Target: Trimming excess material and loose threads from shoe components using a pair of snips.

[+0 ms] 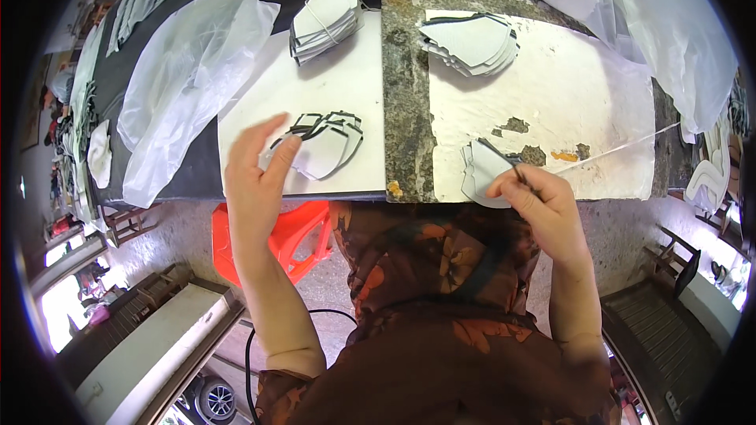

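My left hand point(264, 161) is at the left of the table, thumb and fingers spread apart. Its thumb tip meets the edge of a loose pile of white, dark-edged cut pieces point(324, 149). My right hand point(543, 201) is closed in a pinch over a small stack of similar white pieces point(482, 171) at the table's front edge. A thin dark object point(518, 170) shows at its fingertips; I cannot make out its kind. From near this hand a pale string point(622, 145) stretches to the right.
A string-tied bundle of white pieces point(327, 16) and another stack point(471, 41) lie farther back. Clear plastic bags point(189, 86) flank the work area. Under me are a white board point(260, 102) and a worn, stained board point(405, 94). A red plastic stool point(299, 240) stands below the table.
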The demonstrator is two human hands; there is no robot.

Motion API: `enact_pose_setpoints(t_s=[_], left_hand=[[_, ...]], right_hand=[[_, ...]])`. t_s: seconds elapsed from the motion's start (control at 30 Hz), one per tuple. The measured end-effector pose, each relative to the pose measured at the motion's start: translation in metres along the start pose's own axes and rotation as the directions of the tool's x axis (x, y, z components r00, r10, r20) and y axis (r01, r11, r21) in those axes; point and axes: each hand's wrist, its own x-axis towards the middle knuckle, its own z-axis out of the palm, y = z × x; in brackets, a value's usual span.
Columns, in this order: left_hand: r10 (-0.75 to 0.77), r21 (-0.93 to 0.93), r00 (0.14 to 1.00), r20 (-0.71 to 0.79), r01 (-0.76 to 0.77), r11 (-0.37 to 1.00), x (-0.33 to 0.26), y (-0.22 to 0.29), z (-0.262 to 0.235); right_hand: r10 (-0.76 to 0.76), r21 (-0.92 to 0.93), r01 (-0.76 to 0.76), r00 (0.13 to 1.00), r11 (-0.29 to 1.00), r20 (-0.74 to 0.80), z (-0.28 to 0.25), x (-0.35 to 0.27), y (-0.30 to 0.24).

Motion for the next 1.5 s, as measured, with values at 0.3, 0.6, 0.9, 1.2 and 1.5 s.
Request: enact_pose_setpoints(t_s=[0.3, 0.6, 0.9, 1.2, 1.5], left_hand=[[0.028, -0.534, 0.741, 0.671, 0.456, 0.712, -0.031, 0.041, 0.061], [0.009, -0.503, 0.641, 0.768, 0.594, 0.628, -0.045, 0.044, 0.103], [0.222, -0.440, 0.825, 0.520, 0.036, 0.897, -0.049, 0.045, 0.114], [0.549, 0.111, 0.663, 0.509, -0.683, 0.722, -0.020, 0.049, 0.132], [0.645, 0.205, 0.701, 0.303, -0.709, 0.674, -0.045, 0.027, 0.147]], right_hand=[[-0.309, -0.296, 0.415, 0.887, 0.860, 0.344, 0.010, -0.003, -0.008], [-0.261, -0.355, 0.395, 0.891, 0.847, 0.371, 0.005, -0.012, 0.001], [-0.011, -0.098, 0.012, 1.000, 0.995, 0.002, 0.010, -0.022, 0.010], [0.131, 0.187, -0.072, 0.936, 0.980, -0.326, -0.022, -0.030, 0.025], [-0.121, -0.182, 0.070, 0.950, 0.981, -0.288, -0.011, -0.005, 0.012]])
